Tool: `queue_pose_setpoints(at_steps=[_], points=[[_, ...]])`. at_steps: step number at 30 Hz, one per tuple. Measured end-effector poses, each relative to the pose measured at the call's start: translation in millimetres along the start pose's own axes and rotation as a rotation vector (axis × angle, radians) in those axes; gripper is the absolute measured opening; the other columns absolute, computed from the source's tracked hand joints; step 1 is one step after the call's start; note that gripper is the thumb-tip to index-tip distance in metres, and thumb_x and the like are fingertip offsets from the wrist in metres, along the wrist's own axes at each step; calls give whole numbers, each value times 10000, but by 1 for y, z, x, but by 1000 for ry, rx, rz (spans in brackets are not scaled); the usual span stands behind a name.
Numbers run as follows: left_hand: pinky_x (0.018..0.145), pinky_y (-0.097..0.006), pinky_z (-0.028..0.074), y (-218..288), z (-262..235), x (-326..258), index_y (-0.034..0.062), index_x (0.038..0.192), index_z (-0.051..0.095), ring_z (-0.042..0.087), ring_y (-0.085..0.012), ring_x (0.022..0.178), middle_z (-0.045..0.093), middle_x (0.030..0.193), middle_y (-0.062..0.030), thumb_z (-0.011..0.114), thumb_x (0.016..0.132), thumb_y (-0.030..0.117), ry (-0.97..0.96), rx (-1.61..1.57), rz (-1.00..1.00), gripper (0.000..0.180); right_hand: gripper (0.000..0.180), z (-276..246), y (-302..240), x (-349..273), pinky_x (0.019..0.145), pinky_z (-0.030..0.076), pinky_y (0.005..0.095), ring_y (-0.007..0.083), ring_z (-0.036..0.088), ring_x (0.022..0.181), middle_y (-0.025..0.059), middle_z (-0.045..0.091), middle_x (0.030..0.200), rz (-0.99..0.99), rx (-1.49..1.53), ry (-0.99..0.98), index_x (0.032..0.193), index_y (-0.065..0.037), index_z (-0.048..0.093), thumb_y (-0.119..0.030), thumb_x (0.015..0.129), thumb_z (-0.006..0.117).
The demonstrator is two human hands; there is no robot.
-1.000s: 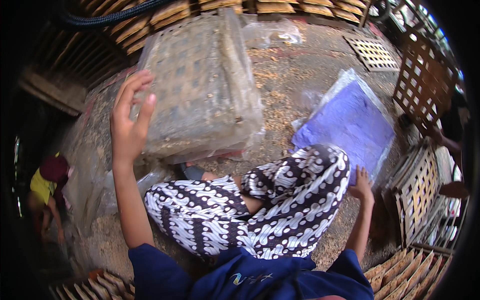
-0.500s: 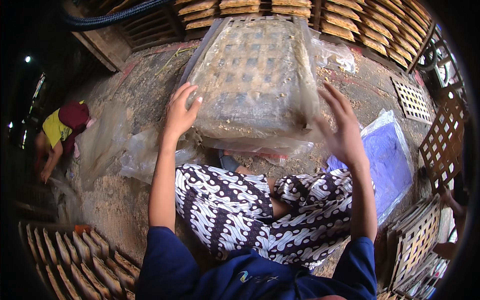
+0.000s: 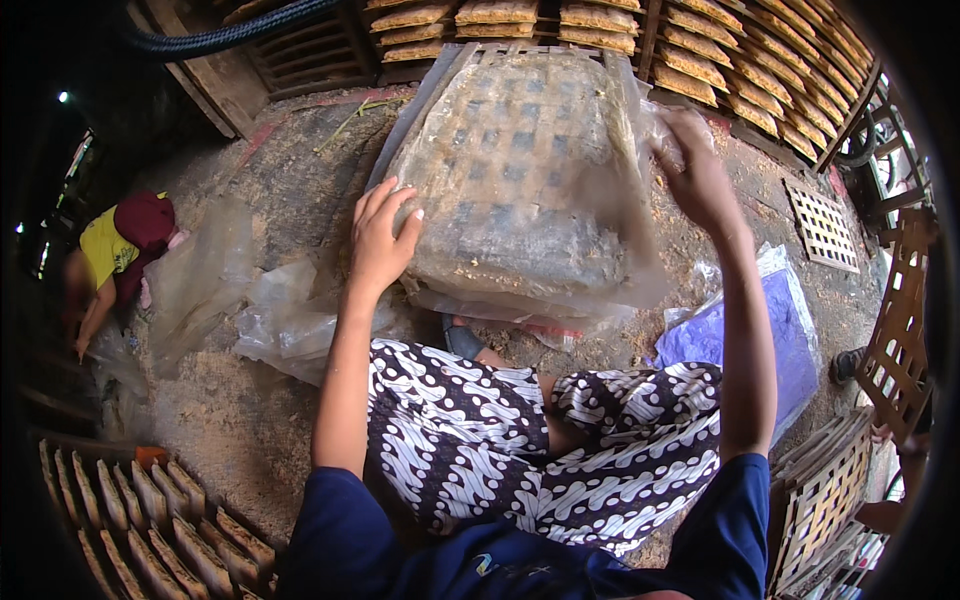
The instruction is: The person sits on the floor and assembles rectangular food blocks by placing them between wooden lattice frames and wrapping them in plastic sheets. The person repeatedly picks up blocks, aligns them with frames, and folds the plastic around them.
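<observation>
In front of me lies a cloudy plastic sheet (image 3: 510, 240) over a slatted lattice tray (image 3: 515, 140), whose square holes show through it. Crumbs cling to the plastic. My left hand (image 3: 385, 235) rests at the sheet's left edge, fingers apart and holding nothing. Beside the far right edge of the sheet is my right hand (image 3: 695, 170), blurred by motion. Its fingers are bent near crumpled clear plastic, and whether they grip it is unclear. The sheet's right side is smeared too.
A purple sheet (image 3: 740, 330) lies to the right, crumpled plastic (image 3: 290, 315) to the left. Filled racks (image 3: 690, 50) stand at the back, others (image 3: 160, 510) at lower left. Lattice trays (image 3: 825, 490) lean at right. Another person (image 3: 115, 250) bends over at far left.
My right hand has moved away from me along the sheet's right edge, toward its far corner. The left hand stays by the left edge. The view has shifted slightly.
</observation>
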State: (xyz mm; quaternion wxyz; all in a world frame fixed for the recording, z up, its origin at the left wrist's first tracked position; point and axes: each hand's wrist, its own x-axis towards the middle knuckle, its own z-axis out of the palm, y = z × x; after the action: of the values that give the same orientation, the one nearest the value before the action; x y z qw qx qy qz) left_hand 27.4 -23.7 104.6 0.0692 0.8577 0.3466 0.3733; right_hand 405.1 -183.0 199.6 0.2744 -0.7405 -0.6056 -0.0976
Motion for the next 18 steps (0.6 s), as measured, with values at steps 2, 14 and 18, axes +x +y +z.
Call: queue_pose_setpoints(at_steps=[2,14,18], points=[[1051,-420,375,-2,-2,-2,65,1162,638,460,-344,1257,539,1340,-152,645,879,202,-8,14,-16,314,627,18,-36,-13,1164,257,482,360,362,1384,199,348,1511,-306,32,-146,1420,-107,455,-537,964,470],[1053,-431,370,1,0,2,68,1164,639,458,-354,1255,533,1347,-155,655,867,196,12,-18,-9,324,526,45,71,124,1058,404,402,345,544,1234,176,574,1330,103,34,2,1321,-108,569,-487,967,482],[1072,-427,351,-1,-13,-5,80,1199,628,443,-333,1284,514,1383,-130,631,886,182,-12,15,-76,329,499,73,-4,125,1091,370,380,331,508,1271,150,564,1352,-226,174,-400,1345,-141,560,-474,986,463]])
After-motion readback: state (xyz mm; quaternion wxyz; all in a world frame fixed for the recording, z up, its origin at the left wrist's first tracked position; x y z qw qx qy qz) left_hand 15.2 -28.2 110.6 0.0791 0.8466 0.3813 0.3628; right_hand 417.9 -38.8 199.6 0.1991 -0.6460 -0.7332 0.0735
